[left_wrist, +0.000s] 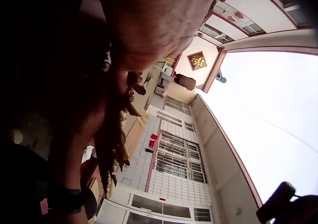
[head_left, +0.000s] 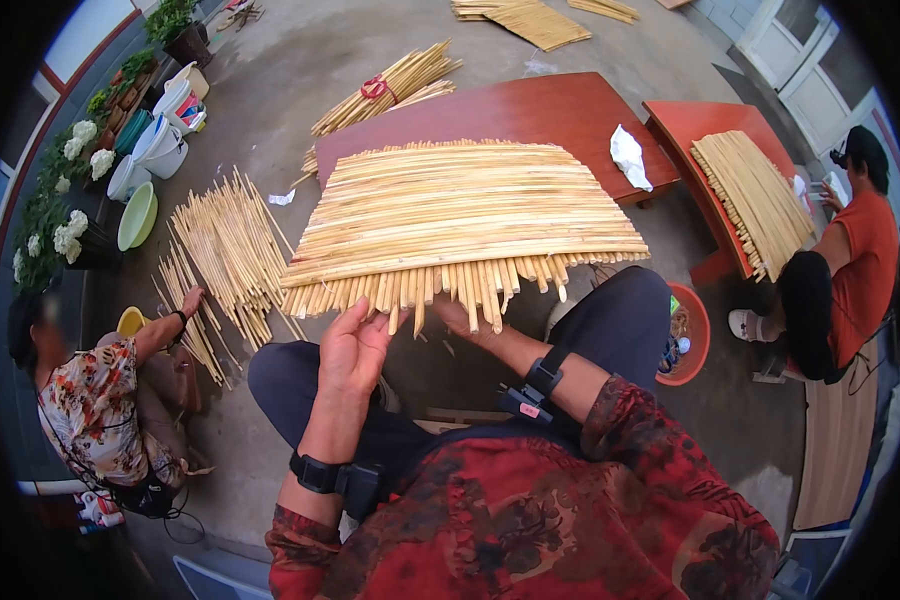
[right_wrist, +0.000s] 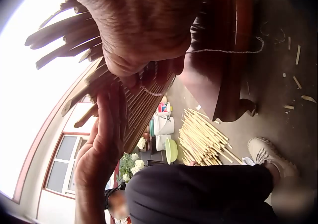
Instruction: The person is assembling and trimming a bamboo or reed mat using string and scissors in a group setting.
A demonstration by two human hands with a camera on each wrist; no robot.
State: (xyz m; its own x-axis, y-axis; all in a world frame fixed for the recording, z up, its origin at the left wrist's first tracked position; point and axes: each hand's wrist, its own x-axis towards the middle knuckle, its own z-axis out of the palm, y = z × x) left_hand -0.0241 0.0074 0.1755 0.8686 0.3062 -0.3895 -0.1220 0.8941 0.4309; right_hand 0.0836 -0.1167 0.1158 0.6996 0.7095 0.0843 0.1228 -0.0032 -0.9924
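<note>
A mat of pale reed sticks (head_left: 460, 210) rests on the red table with its near edge overhanging toward my lap; uneven stick ends poke out below. My left hand (head_left: 355, 350) is palm up under that edge, and in the right wrist view its fairly straight fingers (right_wrist: 102, 114) touch the underside of the sticks. Beside it, my right hand (head_left: 457, 315) reaches under the same edge, partly hidden by the stick ends. Seen from the right wrist, its fingers are curled, with a thin white string (right_wrist: 223, 51) looping past them and trailing off to the side.
Loose sticks (head_left: 225, 250) lie on the floor at left, near a seated person (head_left: 100, 400). At right, another person (head_left: 850, 260) sits by a second red table (head_left: 670, 125) bearing a mat. A red basin (head_left: 698, 345) stands by my right knee, a tied bundle (head_left: 395, 85) behind the table.
</note>
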